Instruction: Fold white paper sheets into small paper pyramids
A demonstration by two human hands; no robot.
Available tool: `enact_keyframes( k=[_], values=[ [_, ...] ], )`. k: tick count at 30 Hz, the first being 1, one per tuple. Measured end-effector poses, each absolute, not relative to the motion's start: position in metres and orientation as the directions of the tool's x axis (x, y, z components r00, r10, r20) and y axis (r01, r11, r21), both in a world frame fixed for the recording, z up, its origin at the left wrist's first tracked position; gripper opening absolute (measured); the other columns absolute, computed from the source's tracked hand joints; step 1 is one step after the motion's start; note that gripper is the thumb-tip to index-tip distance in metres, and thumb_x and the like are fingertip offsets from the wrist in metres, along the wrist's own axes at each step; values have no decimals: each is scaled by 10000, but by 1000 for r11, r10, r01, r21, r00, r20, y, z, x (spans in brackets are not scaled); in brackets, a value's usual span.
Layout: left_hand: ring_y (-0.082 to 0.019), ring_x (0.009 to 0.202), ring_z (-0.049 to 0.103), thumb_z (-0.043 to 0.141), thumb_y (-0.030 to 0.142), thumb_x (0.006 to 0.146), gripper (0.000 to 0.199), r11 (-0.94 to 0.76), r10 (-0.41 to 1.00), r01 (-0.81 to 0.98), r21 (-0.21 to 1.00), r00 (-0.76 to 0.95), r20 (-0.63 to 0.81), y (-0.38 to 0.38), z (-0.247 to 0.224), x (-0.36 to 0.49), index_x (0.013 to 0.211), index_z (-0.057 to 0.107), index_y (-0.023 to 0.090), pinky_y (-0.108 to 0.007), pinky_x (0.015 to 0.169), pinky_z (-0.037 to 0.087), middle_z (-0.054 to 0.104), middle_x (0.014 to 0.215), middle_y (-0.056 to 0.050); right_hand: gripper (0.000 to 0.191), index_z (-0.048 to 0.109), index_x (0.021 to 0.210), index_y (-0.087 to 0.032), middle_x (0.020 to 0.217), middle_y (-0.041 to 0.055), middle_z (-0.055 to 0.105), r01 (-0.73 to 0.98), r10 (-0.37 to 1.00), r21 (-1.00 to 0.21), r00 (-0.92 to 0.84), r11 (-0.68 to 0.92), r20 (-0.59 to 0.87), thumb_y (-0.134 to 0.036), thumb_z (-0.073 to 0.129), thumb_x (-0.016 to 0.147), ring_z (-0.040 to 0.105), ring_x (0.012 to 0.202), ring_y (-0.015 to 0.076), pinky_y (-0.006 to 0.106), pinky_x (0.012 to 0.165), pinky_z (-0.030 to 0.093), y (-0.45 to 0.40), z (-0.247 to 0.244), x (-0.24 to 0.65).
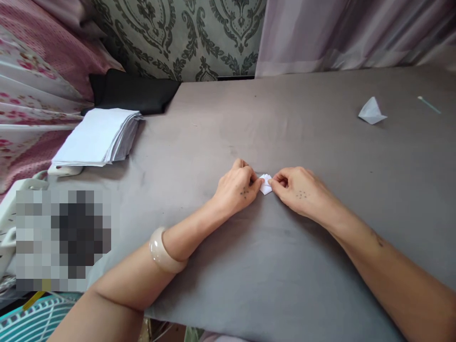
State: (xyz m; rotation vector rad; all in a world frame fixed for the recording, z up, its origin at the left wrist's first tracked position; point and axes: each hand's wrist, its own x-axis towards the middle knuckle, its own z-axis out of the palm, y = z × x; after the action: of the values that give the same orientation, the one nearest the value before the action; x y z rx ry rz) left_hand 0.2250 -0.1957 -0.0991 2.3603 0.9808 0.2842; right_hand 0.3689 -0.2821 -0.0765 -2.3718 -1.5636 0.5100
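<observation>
A small folded piece of white paper (265, 188) is pinched between both hands, low over the middle of the grey cloth. My left hand (239, 185) grips its left edge between thumb and fingers. On the opposite edge, my right hand (298, 189) is closed the same way. Several creased layers show at the paper's top; the parts under my fingertips are hidden. A pale bangle (164, 251) circles my left forearm.
Grey cloth (221, 123) covers the table. At left lies a stack of white paper (96, 135) beside a black folded item (133, 92). A folded white paper shape (372, 112) and a thin green stick (429, 104) lie far right. A white power strip (17, 199) sits at the left edge.
</observation>
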Motion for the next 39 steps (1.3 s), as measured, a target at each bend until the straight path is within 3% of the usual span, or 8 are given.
enact_keyframes(
  k=[4,8,12,16,19,25,33,39],
  values=[
    [-154,819,560,444,297,943,166,-690,628,505,518,774,82,-201,-99,224,994,551,180,-268,664,471,556,1031,-69,257,667,723,-214,669,41,651,834,927,-406,352,-375,-131,-368,516,863,548,583,162,283,529,331,-284,-76,370],
    [-169,947,554,335,205,978,229,-828,470,371,421,869,157,-201,-98,222,1009,561,192,-273,772,463,596,1016,-63,246,697,797,-219,716,15,679,713,940,-618,310,-330,-144,-403,543,850,587,634,150,269,589,413,-289,-82,384],
    [-171,955,574,342,216,983,253,-863,437,360,354,884,167,-200,-98,218,1005,593,192,-259,744,454,623,1027,-61,271,702,986,-210,771,15,693,583,938,-767,338,-270,-73,-367,513,869,600,613,132,268,615,470,-301,-91,389],
    [-170,969,594,367,244,988,254,-875,426,349,337,884,191,-201,-98,216,1038,612,199,-252,755,454,641,1034,-55,288,693,1073,-223,985,43,701,767,942,-640,240,-37,233,-204,476,884,641,826,157,294,775,488,-314,-96,377],
    [-169,979,604,363,243,992,270,-882,420,347,319,885,199,-202,-98,216,1078,616,202,-253,759,459,648,1048,-53,371,659,1165,-219,1058,59,677,858,944,-511,119,59,309,-131,420,894,631,936,178,314,836,486,-322,-97,370],
    [-171,975,606,352,206,982,303,-897,408,351,267,891,200,-203,-99,216,1121,620,201,-247,729,468,648,1077,-67,438,593,1260,-163,1050,114,644,955,959,-285,9,75,282,-87,371,890,595,971,228,374,835,505,-327,-99,367],
    [-192,925,540,294,85,934,370,-956,272,250,156,952,142,-205,-95,208,1139,597,141,-296,807,464,604,1058,-104,442,622,1225,-203,1034,98,600,955,973,-296,55,14,222,-81,377,878,560,920,211,327,725,485,-330,-97,366],
    [-233,972,516,326,115,937,370,-964,256,253,79,966,37,-212,-91,207,1247,526,107,-345,804,464,578,1096,-132,435,654,1165,-216,971,82,609,983,992,-182,12,11,126,-53,357,893,536,869,195,295,662,420,-326,-84,363]
  ],
)
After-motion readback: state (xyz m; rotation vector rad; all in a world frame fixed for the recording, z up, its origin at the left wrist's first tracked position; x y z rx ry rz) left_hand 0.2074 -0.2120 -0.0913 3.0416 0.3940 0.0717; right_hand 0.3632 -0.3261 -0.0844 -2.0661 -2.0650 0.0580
